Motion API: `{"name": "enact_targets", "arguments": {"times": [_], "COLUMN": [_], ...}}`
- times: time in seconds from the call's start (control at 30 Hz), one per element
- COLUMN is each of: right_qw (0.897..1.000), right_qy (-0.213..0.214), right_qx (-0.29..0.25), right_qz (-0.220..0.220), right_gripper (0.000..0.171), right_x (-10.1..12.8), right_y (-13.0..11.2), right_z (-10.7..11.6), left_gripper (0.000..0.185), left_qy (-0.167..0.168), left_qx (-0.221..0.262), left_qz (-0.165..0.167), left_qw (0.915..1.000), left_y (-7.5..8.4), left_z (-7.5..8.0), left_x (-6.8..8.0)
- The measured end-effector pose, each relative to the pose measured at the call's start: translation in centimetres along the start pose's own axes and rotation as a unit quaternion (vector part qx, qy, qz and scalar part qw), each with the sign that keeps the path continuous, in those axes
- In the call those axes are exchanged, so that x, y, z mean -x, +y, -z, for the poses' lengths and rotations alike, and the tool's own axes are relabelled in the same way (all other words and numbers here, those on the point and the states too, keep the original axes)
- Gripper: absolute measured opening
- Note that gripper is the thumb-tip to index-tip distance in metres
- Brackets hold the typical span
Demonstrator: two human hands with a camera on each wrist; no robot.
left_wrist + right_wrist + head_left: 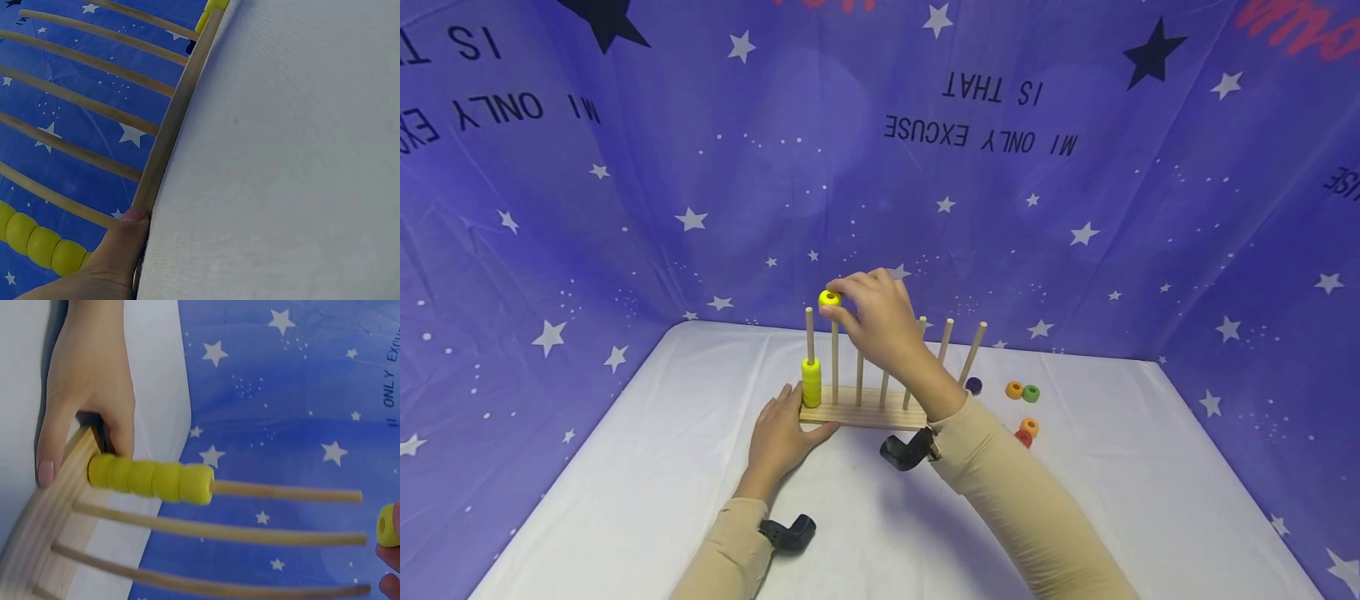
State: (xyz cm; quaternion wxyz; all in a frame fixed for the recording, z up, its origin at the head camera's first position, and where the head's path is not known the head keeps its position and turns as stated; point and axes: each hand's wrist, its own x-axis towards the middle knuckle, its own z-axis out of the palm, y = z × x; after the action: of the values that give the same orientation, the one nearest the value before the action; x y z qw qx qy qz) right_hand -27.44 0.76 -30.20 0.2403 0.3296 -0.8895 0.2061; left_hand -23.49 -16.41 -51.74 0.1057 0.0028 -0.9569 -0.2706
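The left hand (785, 429) is resting on the white table (625, 500) and pressing its thumb and fingers against the left end of the long flat wooden base (861, 414), keeping the peg rack from sliding. On the leftmost thin wooden peg (809, 333) a stack of four round yellow beads (811, 382) is sitting low, down by the base. Just to the right, the right hand (880, 317) is pinching one small round yellow bead with a hole in the middle (829, 298) between its fingertips, up in the air above the tops of the first two pegs. The bead is looking light, hard and smooth (a bit slippery, I think), so holding it by its round sides is probably best, leaving the hole free. Farther right, near the rack's other end, a dark purple bead (973, 385) and some loose orange, green and red beads (1022, 412) are lying on the table.
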Motion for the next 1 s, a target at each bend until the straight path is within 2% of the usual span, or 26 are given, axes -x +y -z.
{"name": "enact_targets", "arguments": {"times": [0.2,1.0], "right_qw": [1.0,0.998], "right_qy": [0.008,-0.043], "right_qx": [0.01,0.037], "right_qz": [0.019,0.004], "right_gripper": [0.033,0.035], "right_x": [-0.7,-1.0], "right_y": [-1.0,-1.3], "right_z": [-1.1,-2.5], "left_gripper": [0.097,0.101], "left_qy": [0.0,-0.004], "left_qx": [0.003,0.008], "left_qz": [-0.005,0.002], "left_qw": [1.0,1.0], "left_y": [0.1,-0.1], "left_z": [0.1,0.1], "left_x": [-0.1,0.0]}}
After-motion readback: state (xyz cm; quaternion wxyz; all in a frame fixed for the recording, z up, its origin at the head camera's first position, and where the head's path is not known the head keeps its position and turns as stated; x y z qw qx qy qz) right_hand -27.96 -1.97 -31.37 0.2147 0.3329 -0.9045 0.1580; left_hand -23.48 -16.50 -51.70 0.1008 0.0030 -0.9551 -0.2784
